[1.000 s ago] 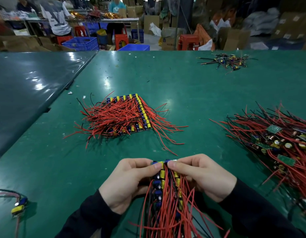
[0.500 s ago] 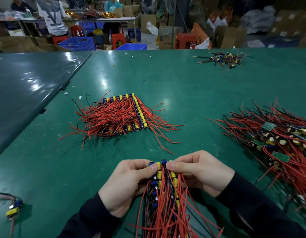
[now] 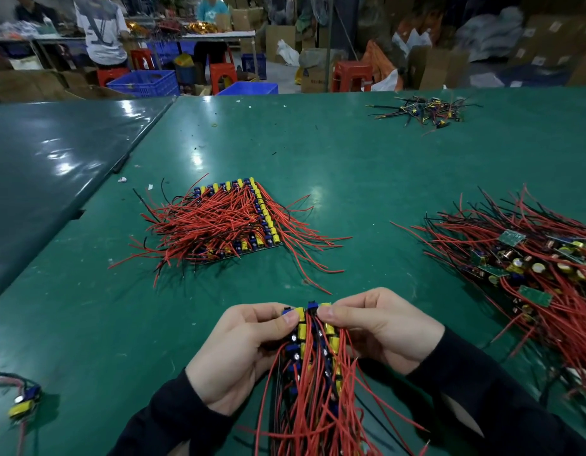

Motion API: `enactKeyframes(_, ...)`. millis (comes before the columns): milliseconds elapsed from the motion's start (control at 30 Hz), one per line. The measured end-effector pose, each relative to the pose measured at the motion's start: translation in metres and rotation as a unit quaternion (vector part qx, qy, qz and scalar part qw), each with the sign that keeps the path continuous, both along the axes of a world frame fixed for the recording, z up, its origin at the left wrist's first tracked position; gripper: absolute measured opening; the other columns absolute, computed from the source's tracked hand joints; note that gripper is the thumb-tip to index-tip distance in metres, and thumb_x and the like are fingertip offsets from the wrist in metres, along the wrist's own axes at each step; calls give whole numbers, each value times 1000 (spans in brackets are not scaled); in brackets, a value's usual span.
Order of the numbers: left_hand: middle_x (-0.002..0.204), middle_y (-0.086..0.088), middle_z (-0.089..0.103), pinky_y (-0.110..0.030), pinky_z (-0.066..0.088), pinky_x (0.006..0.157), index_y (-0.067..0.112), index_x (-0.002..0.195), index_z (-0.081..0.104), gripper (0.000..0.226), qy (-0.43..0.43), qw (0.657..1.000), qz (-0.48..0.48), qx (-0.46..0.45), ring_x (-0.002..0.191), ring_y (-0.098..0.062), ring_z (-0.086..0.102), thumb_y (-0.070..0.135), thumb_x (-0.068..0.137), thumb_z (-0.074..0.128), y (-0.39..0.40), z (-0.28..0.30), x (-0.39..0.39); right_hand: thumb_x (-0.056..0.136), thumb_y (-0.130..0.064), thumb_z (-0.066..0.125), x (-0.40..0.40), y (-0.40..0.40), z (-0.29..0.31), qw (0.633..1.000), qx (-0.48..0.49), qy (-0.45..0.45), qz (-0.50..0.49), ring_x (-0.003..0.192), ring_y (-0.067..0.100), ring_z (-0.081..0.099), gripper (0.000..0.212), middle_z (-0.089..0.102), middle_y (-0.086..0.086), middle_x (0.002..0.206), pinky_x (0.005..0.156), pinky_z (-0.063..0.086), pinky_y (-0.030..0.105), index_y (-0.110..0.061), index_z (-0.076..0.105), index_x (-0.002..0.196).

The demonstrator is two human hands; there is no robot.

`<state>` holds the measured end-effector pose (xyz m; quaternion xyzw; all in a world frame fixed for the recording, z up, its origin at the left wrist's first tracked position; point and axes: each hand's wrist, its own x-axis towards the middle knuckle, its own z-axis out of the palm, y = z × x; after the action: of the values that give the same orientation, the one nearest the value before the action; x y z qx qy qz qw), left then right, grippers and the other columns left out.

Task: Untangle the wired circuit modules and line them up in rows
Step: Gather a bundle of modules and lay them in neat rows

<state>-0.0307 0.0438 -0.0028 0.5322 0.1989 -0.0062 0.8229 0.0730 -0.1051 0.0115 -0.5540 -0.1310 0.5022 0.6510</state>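
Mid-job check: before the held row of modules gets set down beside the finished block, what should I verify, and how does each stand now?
1. Left hand grips row of modules: ok.
2. Right hand pinches the row's top: ok.
3. Modules lined up in the row: ok at the top; lower part under wires, cannot tell.
4. Bare green table beside the finished block: ok.
5. Red wires free of the loose pile: cannot tell.

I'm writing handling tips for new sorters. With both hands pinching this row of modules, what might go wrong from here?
The left hand and right hand pinch only the far end of the held row, so modules nearer the body may slip out of line. Its red wires dangle loose and could snag. Setting it down carelessly might disturb the finished block.
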Motion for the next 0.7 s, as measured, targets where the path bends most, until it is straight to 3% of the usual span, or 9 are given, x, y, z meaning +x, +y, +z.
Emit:
enactKeyframes(233,112,-47,51,-45,46,88,-25,103,54,50,7,1000,20,-19,95,-41,53,11,71,65,1,2,1,58,-19,74,-1,4,-9,999,4,-15,-35,59,21,59,50,66,21,78,59,52,26,18,65,90)
enactKeyframes(333,113,-46,50,-43,49,87,-24,102,55,49,7,1000,18,-23,94,-40,54,12,71,66,3,3,0,58,-20,73,-2,5,-9,999,9,-22,-37,62,22,58,57,64,22,82,61,51,27,22,60,95)
enactKeyframes(467,113,-48,49,-49,43,92,-25,103,54,50,4,999,19,-34,95,-42,52,12,72,66,2,4,1,63,-20,71,-3,6,-8,999,6,-26,-34,62,23,58,51,62,27,88,60,51,27,20,62,94)
enactKeyframes(633,102,-40,56,-43,46,80,-26,100,53,52,0,999,14,-30,90,-39,51,14,70,66,0,2,1,63,-22,72,-1,4,-9,999,6,-45,-24,59,20,60,38,66,21,77,58,52,25,11,69,82)
enactKeyframes(700,97,-35,60,-41,49,78,-23,94,58,44,1,1000,14,-17,86,-36,55,14,71,66,-1,1,1,67,-20,71,0,3,-6,997,12,-75,-14,52,14,58,23,67,12,66,51,48,20,2,72,73)
